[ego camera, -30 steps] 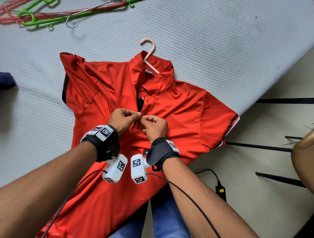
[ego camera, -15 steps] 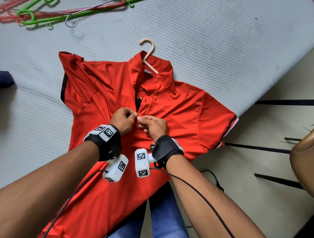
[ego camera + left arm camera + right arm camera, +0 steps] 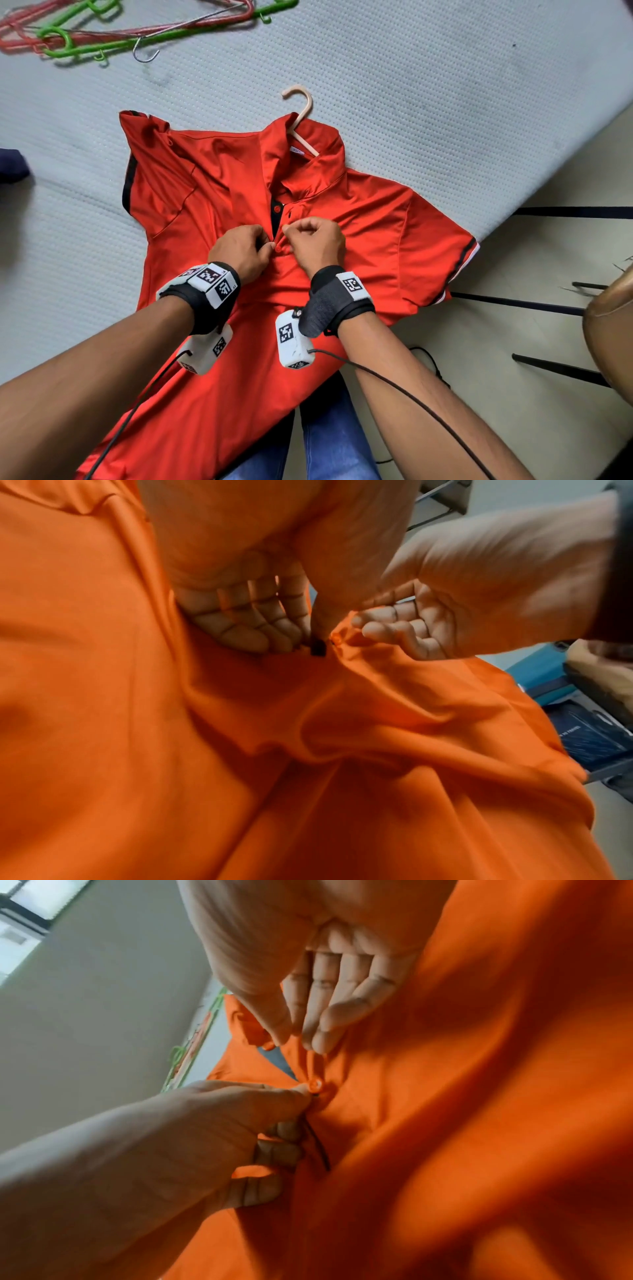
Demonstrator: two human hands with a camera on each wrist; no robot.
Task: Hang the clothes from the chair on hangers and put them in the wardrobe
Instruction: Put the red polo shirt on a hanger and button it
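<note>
while both hands pinch shirt [image 3: 359, 219] placket

Bare mattress [image 3: 411, 68] open beyond both hands and off to the left — nothing in the way there except a pile of green and pink hangers [image 3: 102, 37] far ahead-left and a dark cloth [image 3: 10, 164] at the left edge. Straight ahead of the hands, a pink hanger hook [image 3: 303, 102] sticking out of the red shirt's [image 3: 376, 222] collar. To the right, past the mattress edge — dark chair legs [image 3: 513, 301] crossing the floor.
</note>
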